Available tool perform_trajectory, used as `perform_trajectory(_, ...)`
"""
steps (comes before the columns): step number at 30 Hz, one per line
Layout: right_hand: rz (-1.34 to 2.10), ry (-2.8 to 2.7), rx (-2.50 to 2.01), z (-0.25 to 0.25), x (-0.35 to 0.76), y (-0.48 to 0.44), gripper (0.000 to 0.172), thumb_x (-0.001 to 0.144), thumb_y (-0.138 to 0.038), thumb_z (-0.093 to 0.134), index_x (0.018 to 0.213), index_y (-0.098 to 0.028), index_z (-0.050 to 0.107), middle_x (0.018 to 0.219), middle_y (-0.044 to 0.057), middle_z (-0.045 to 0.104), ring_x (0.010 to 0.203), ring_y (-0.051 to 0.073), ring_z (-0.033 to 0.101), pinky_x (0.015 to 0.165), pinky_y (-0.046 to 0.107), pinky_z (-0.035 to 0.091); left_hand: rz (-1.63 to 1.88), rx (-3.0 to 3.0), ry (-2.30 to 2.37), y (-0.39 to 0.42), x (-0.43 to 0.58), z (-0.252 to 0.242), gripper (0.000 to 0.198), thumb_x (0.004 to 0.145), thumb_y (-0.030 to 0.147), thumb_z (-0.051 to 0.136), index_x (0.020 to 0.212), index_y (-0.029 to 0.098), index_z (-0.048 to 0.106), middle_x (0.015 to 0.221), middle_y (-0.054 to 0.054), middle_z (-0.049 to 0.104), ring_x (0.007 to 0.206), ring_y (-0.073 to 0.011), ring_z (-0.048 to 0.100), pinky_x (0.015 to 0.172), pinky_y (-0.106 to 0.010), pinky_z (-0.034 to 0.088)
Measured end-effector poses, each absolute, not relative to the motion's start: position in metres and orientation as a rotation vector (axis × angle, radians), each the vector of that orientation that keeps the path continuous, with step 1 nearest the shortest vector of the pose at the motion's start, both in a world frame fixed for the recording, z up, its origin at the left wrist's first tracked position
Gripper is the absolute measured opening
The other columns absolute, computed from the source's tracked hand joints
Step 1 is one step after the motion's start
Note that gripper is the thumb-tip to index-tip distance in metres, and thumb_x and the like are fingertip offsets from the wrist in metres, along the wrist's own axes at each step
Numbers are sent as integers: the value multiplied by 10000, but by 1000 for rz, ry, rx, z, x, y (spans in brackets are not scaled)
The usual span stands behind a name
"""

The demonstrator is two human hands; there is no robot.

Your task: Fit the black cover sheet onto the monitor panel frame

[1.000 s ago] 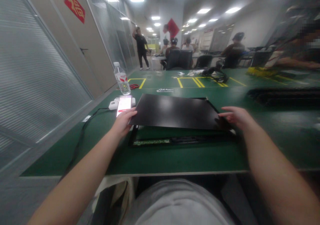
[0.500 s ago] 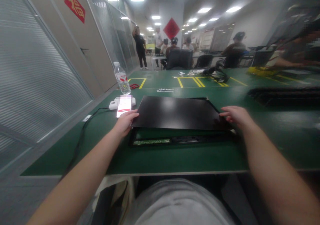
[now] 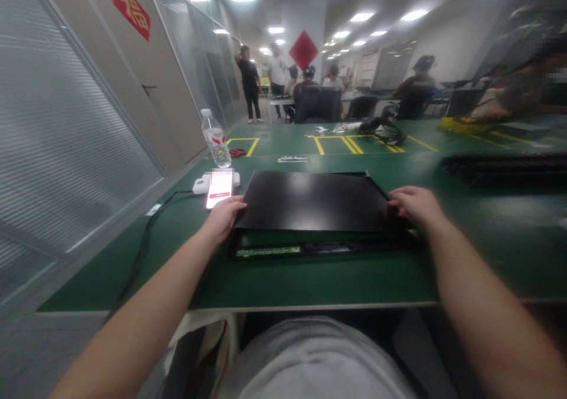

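A large black panel (image 3: 314, 201) lies tilted over a black frame (image 3: 310, 249) on the green table (image 3: 310, 281), its near edge raised a little. My left hand (image 3: 224, 217) grips the panel's near left corner. My right hand (image 3: 414, 204) holds the near right corner with fingers curled on the edge. A strip of green circuit board (image 3: 268, 251) shows inside the frame below the panel.
A lit phone (image 3: 219, 188) lies left of the panel on a white charger with a black cable (image 3: 142, 245). A water bottle (image 3: 215, 139) stands behind it. Black trays (image 3: 505, 170) sit at the right. Several people sit and stand at tables farther back.
The panel's near edge has come down closer to the frame, with both hands lowering along with it. A person in white has walked into view at the back.
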State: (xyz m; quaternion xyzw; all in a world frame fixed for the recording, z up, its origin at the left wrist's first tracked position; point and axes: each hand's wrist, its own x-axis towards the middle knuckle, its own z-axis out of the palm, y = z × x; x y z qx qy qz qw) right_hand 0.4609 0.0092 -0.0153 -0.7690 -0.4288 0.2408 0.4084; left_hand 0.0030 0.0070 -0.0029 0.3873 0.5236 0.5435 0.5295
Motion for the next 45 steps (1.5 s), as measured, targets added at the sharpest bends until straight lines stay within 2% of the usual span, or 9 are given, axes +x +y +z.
perform_trajectory(5,550,-1135,-1970,-11,457,6,209,796,-142,630,962,-166,754,861,95,777,442,99,532,434,229,432,1314,918,1292,7,4,-4,157,621,117,757,772,152,736,680,-49,750,649,-199,717,671,-296,582)
perform_trajectory(9,519,-1179,-2009,-10,458,5,215,788,-150,639,964,-177,760,870,88,785,457,114,561,443,235,443,1300,954,1302,5,5,-5,154,628,125,779,771,166,734,679,-41,753,640,-202,714,648,-300,583)
perform_trajectory(14,549,-1189,-1966,-9,453,4,230,801,-181,637,1000,-166,753,791,91,779,465,125,562,443,225,440,1309,968,1311,6,3,-9,324,614,109,794,930,153,736,713,-49,767,638,-204,711,634,-298,571)
perform_trajectory(18,545,-1190,-1932,-5,449,2,232,795,-173,617,982,-168,754,853,97,795,486,123,570,456,221,445,1322,984,1319,9,1,-15,461,612,102,810,1066,139,733,709,-36,754,656,-211,715,638,-303,568)
perform_trajectory(25,461,-1193,-1988,-4,454,2,211,783,-172,624,937,-189,767,894,69,799,503,122,592,511,240,483,1320,978,1350,8,4,-13,507,654,82,793,1156,125,740,768,-71,780,735,-239,747,700,-333,599)
perform_trajectory(31,504,-1209,-2026,-7,454,5,243,802,-183,646,1009,-172,773,932,85,795,474,115,579,462,236,465,1287,984,1350,9,5,-13,475,733,102,782,1206,125,738,807,-87,798,684,-224,745,671,-326,598)
perform_trajectory(35,495,-1238,-2038,-8,454,6,287,801,-200,672,1064,-178,783,787,73,766,483,139,600,470,245,476,1282,989,1361,11,3,-15,505,747,98,767,1250,127,722,829,-87,802,699,-224,749,682,-328,599)
perform_trajectory(40,519,-1270,-2062,-7,452,6,338,802,-230,704,1124,-169,785,507,19,617,462,175,599,451,248,455,1306,981,1360,10,5,-14,466,747,84,746,1211,134,734,843,-84,801,724,-231,751,708,-343,602)
perform_trajectory(45,595,-1197,-1980,-5,449,2,270,795,-183,678,1043,-162,783,629,48,690,465,133,568,441,228,444,1316,988,1352,9,5,-13,464,735,93,751,1197,137,734,846,-78,798,718,-219,741,699,-325,590)
